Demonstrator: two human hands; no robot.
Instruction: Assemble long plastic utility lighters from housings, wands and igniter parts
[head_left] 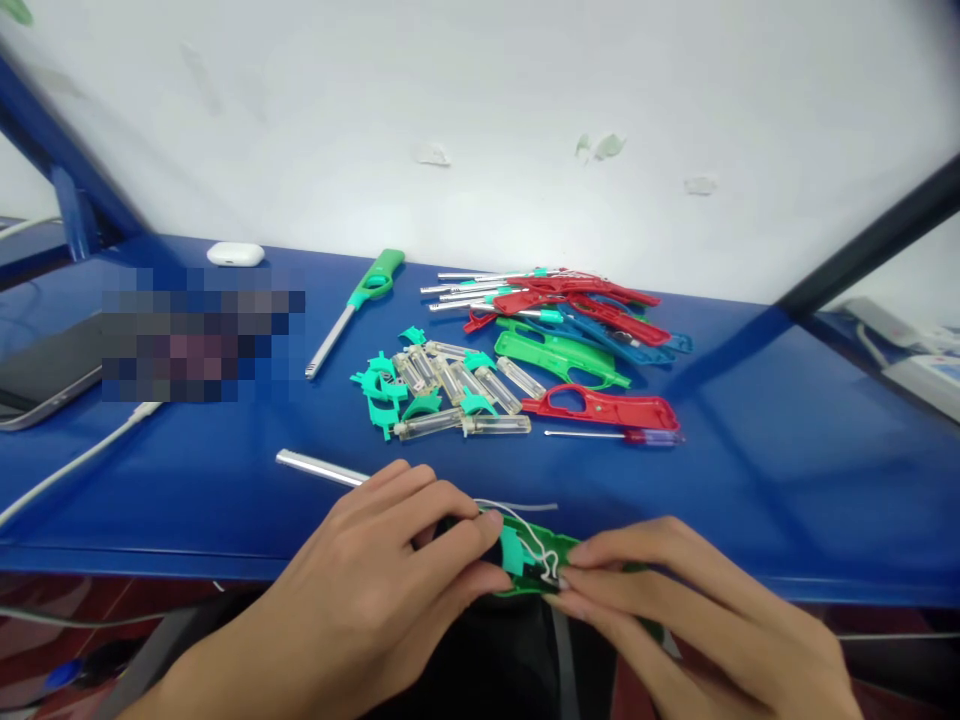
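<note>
At a blue table's near edge, a person's left hand grips an open, bright green plastic lighter casing, probably steadying it. The right hand's fingertips close around its other end, beside a thin white wire; whether they pinch that too is unclear. Clear plastic fuel tanks lie clustered beyond, likely for easy reach.

Fingers of the left hand are hiding part of the green casing; the view's edge is cropping the phone.
</note>
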